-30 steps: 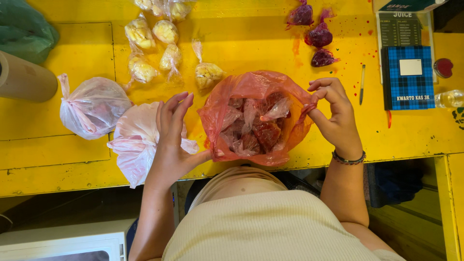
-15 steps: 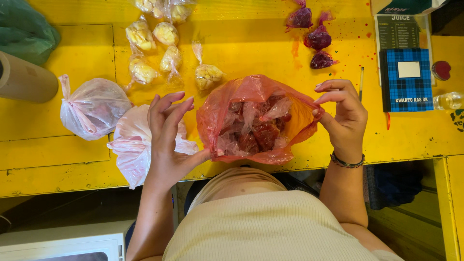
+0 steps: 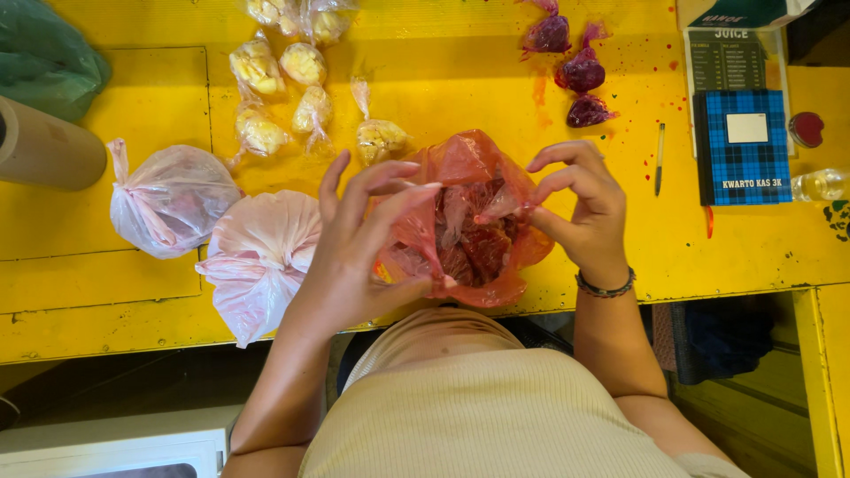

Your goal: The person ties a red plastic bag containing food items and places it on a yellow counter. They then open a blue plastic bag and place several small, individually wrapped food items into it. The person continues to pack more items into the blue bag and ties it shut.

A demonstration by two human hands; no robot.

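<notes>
Pinching both sides of the red plastic bag: left hand has thumb under the near edge and fingertips on the top left rim, other fingers fanned out; right hand nips the right rim between thumb and fingertips. Bag mouth is gathered between the hands, dark red chunks inside. Bag sits at the near edge of the yellow table, right in front of the torso. Beaded bracelet on the right wrist.

Just left of the left hand: pink-white bag, partly over the table edge. Further left, a clear knotted bag. Right side: pen, then blue plaid notebook.

Far side: small tied bags of yellow stuff, three small dark purple bags. Far left: brown roll, green bag.
</notes>
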